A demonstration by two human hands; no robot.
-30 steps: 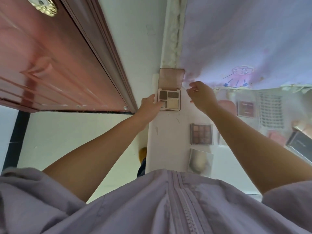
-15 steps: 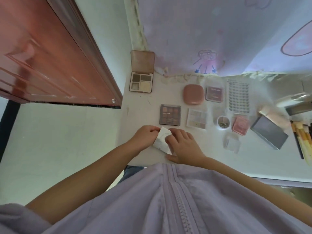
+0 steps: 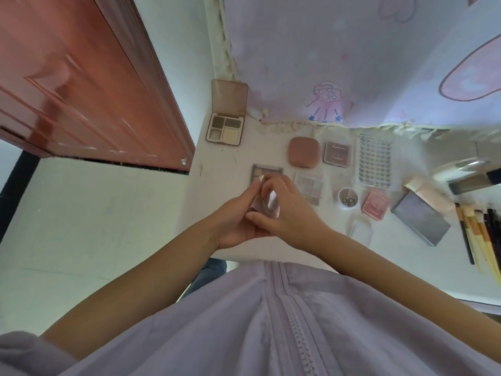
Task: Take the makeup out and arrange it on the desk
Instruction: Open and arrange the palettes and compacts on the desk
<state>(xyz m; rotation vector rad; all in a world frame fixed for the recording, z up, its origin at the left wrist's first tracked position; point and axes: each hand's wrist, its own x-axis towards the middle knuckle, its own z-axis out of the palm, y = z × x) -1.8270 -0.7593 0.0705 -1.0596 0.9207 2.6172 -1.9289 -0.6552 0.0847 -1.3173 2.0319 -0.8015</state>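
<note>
The left hand (image 3: pixel 238 218) and the right hand (image 3: pixel 290 213) both hold a small clear case (image 3: pixel 264 206) just above the tabletop (image 3: pixel 284 245), fingers curled around it. Behind the grip lies a brown palette (image 3: pixel 267 170). Far behind, to the left, an open palette (image 3: pixel 226 126) sits. To the right lie brushes (image 3: pixel 479 234).

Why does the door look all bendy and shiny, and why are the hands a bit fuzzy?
Head view: the wide-angle lens curves the glossy red-brown door, which throws back pale streaks of light; both hands, left hand and right hand, are slightly blurred around the small clear plastic case that they hold; the white desk is softly and evenly lit.
</note>
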